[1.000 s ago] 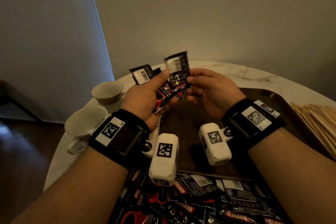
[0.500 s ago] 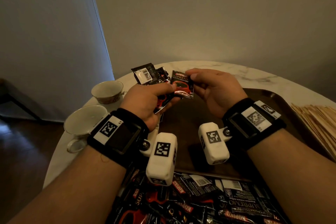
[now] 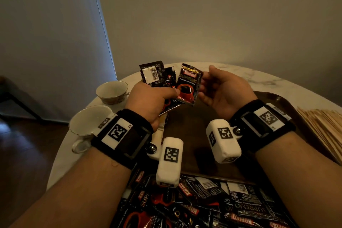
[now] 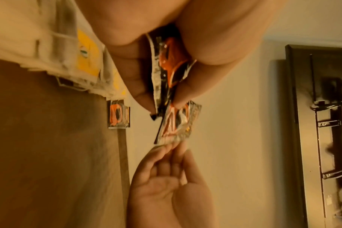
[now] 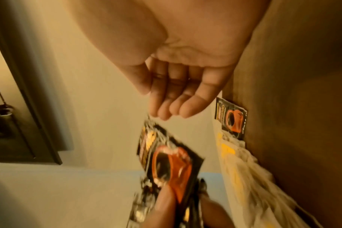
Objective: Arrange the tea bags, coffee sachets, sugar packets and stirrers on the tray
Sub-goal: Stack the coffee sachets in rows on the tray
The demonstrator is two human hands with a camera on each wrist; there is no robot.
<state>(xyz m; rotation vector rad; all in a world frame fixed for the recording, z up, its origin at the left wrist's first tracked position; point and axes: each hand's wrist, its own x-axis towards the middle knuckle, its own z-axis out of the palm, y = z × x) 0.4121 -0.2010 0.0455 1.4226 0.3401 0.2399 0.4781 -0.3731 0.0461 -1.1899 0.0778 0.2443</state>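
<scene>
Head view: two cups (image 3: 103,105) sit at the table's left edge. Left hand (image 3: 149,102) pinches a fan of coffee sachets (image 3: 187,87) above the tray (image 3: 275,102); right hand (image 3: 224,92), fingers spread, touches the front sachet's edge.

Coffee sachets (image 3: 187,87): black, red cup print, gold lettering; white barcode patch on back
Tray (image 3: 194,127): dark brown
Table (image 3: 259,77): white marble, grey veining
Cups (image 3: 112,89): cream
Stirrers (image 3: 322,124): pale wood
Wrist bands (image 3: 120,135): black, white tags with black square codes
</scene>
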